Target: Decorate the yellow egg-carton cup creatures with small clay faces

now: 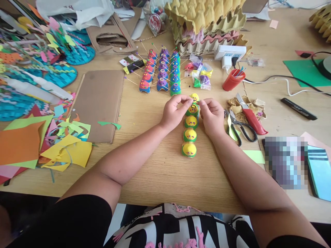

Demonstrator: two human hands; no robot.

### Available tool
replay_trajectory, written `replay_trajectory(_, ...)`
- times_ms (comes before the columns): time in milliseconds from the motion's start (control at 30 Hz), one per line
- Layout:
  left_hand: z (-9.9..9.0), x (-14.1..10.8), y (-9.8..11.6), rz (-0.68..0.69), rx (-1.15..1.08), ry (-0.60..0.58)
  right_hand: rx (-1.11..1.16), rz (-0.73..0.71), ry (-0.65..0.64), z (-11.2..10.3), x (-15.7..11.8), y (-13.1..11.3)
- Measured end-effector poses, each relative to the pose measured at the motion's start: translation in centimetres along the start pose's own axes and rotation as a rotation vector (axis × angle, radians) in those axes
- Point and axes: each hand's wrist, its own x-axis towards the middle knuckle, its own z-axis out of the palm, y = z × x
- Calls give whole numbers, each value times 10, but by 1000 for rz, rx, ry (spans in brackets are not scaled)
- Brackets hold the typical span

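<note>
My left hand (176,112) and my right hand (213,115) meet over the far end of a row of egg-carton cups. Between their pinched fingertips stretches a thin dark strand (196,101); its material is too small to make out. Several yellow cups with green rims (190,135) run toward me, with little smiling faces. On the second cup from the far end lies a dark loop (193,107). Beyond my hands stand finished-looking rows of painted cups: red (145,76), purple (162,74) and blue-green (175,77), several with pins stuck in them.
Scissors (243,127), a red utility knife (252,119) and a red cup (233,80) lie or stand to the right. Bagged clay (201,75), a power strip (230,52) and stacked egg trays (207,17) are behind. Cardboard (98,103) and paper scraps (67,151) cover the left.
</note>
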Motion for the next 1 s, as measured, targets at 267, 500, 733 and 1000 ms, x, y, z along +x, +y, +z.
replay_trajectory(267,0,-1,1,3,8,9,-27,-23,1,-2,2,3)
replay_trajectory(500,0,1,-2,61,-9,20,25,-4,-4,0,1,3)
replay_trajectory(733,-1,1,1,22,13,32,-111,-41,12,-2,1,1)
replay_trajectory(1000,-1,0,4,-77,-50,1,-20,-67,6,-1,2,2)
